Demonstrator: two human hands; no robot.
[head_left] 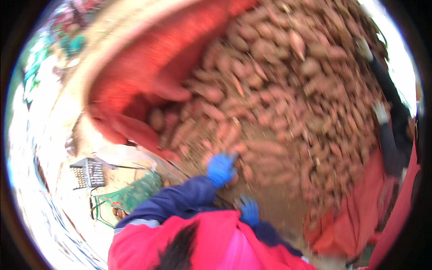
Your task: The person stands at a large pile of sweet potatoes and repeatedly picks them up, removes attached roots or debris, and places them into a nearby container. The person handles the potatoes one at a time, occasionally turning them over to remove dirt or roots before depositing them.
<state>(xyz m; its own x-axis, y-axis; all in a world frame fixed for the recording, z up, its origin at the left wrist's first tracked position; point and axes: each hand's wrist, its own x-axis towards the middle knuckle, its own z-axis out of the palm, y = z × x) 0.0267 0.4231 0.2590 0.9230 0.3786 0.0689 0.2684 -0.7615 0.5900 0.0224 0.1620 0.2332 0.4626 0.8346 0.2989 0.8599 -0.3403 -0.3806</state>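
Note:
Blue gloves cover both my hands, below navy sleeves. My left hand (221,170) is at the near edge of a large heap of reddish-brown sweet potatoes (270,94). Its fingers are blurred against the sweet potatoes, so its grip is unclear. A single sweet potato (247,173) lies just to the right of that hand. Lower and closer to my body, my right hand (248,210) is over a brown, dirt-covered surface (274,204), its fingers apart and nothing in them.
A red cloth wall (148,67) curves round the heap's left side; more red cloth (346,225) lies at lower right. Along the right edge, another person's gloved hand (381,112) touches the heap. A dark crate (92,173) and green netting (139,191) stand at left.

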